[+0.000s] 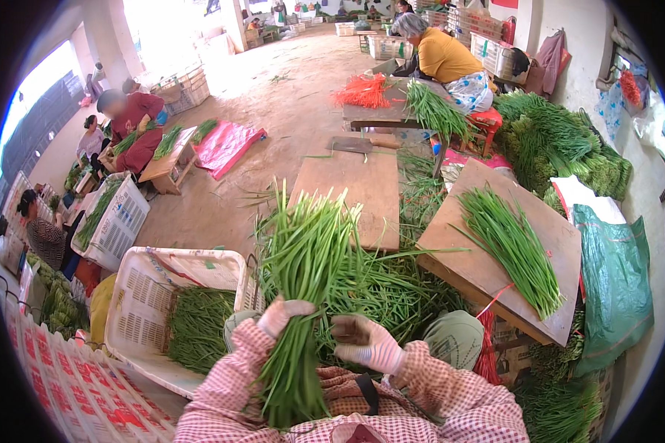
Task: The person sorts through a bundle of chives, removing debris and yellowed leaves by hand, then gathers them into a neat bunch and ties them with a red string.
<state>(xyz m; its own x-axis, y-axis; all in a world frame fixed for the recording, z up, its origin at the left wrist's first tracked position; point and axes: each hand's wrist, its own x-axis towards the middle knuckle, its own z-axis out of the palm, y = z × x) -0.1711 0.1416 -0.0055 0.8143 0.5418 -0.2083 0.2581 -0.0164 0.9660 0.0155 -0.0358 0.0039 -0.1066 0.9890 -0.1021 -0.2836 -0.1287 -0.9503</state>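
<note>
My left hand (pixel 288 317), in a pale knit glove, grips a thick bunch of garlic chives (pixel 316 243) around its middle. The pale cut ends point away from me, and the green leaf tips hang toward my lap. Just right of the bunch is my right hand (pixel 366 342), in a striped glove with dark, dirty fingers. Its fingers are curved and apart, with nothing visible in them. Below and beyond both hands lies a heap of loose chive leaves (pixel 388 288). Another bunch of chives (pixel 510 249) rests on a tilted wooden board (pixel 449 221) to the right.
A cleaver (pixel 352 145) lies on a wooden board (pixel 346 191) ahead. At left stands a white plastic crate (pixel 172 260) holding greens. Red ties (pixel 486 349) hang beside my right knee; a green sack (pixel 612 288) is farther right. A person in yellow (pixel 449 55) sits ahead.
</note>
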